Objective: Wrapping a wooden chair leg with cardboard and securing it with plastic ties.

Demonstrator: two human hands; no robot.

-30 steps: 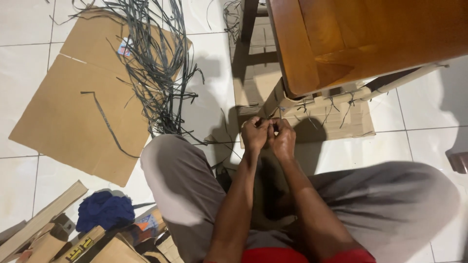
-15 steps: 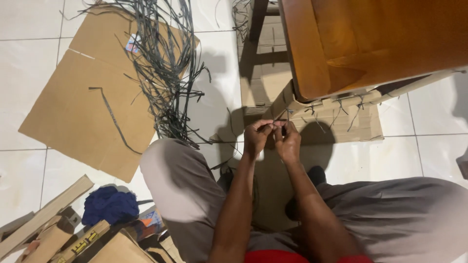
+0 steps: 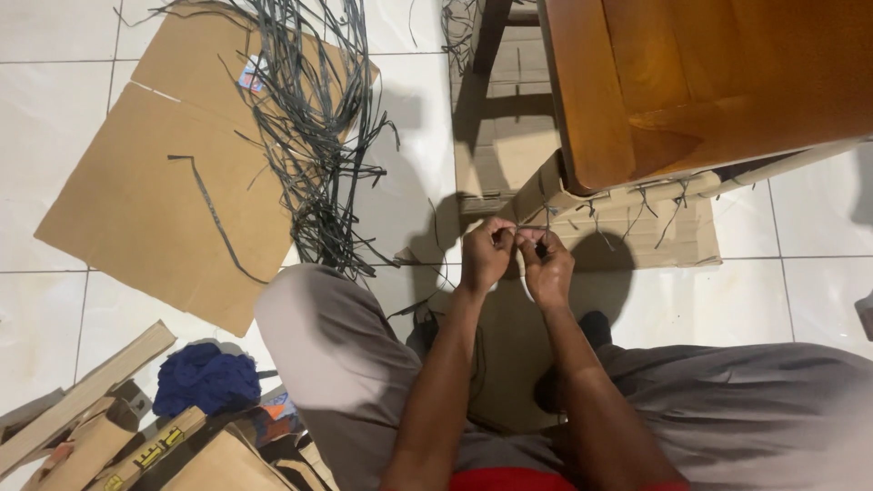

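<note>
A seated person's left hand [image 3: 486,254] and right hand [image 3: 547,265] meet knuckle to knuckle just below the corner of a cardboard-wrapped furniture edge [image 3: 582,195], both forearms rising from the lap between grey-trousered knees. Each hand is curled tight, thumb and fingers pinched on a thin dark strap [image 3: 531,240] that runs short and roughly level between them, its long axis left to right; its ends are hidden in the fists. Just above the hands, similar knotted strap ends [image 3: 650,202] stick up along the wrapped edge, beneath a polished brown wooden piece [image 3: 691,82]. Well up and to the left of the left hand, a loose tangle of dark straps [image 3: 309,127] sprawls over a flattened cardboard sheet [image 3: 155,191] on the white tiled floor [image 3: 45,100], the strands mostly running away from the person. One single strap [image 3: 211,214] lies apart on the sheet. Down and left of the left elbow, a blue cloth [image 3: 205,380] sits among cardboard scraps [image 3: 100,436].
</note>
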